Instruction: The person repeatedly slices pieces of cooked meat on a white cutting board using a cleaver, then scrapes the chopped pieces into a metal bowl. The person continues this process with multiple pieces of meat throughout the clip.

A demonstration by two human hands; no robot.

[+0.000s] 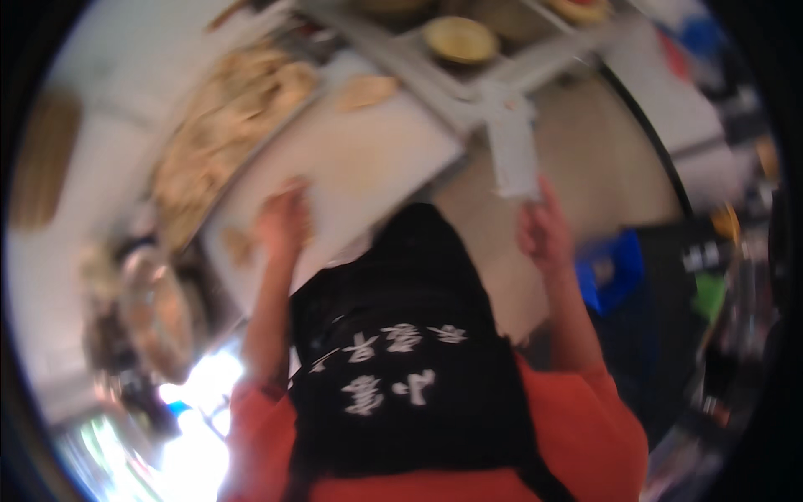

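My right hand (pixel 546 229) grips a cleaver by its handle end. The broad pale blade (pixel 511 141) of the cleaver points away from me, right of a white cutting board (pixel 401 144), with small bits stuck to it. Over the near left part of the board is my left hand (pixel 285 219), fingers curled; blur hides whether something is in it. Beside that hand lies a small tan piece of food (pixel 237 246). A flat, pale tan piece of food (pixel 367 93) rests at the board's far edge.
A large heap of pale tan food pieces (pixel 238 119) lies along the board's left side. Farther left stands a metal bowl (pixel 157 314). Beyond the board, a yellowish round container (pixel 461 41) sits in a metal-framed counter well. A blue container (pixel 611 273) is at right.
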